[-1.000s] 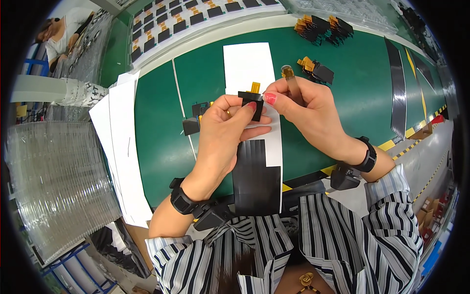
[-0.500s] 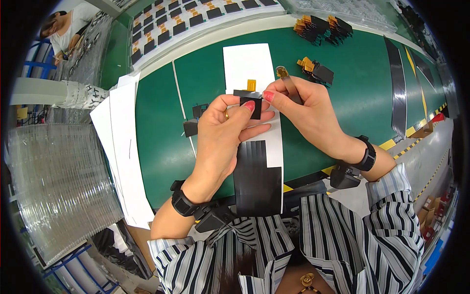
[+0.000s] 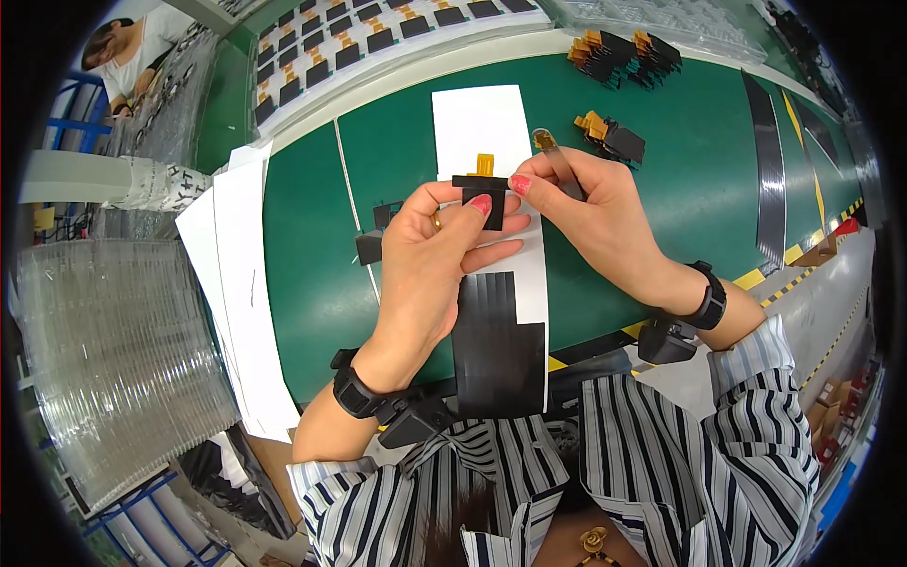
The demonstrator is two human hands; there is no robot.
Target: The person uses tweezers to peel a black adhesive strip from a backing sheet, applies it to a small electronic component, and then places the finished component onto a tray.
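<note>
Small dark flat pieces [image 3: 369, 248] lie on the green bench [image 3: 312, 293], just left of the left hand [image 3: 425, 250]. Left hand pinches a flat black square piece with amber ribbon tab [image 3: 494, 218]. Right hand [image 3: 605, 217]: fingertips at that piece's right end, slim brown strip [image 3: 568, 177] gripped. Just beyond, black amber-tabbed modules [image 3: 622, 143].

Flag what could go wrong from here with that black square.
The black strip sits across the black square in the left hand, its end at the right hand; a small tug might skew it.
The gold tab pokes up bare past the strip; a knock could bend it.
The right hand also holds a brown flat piece close by, which might brush that tab.
</note>
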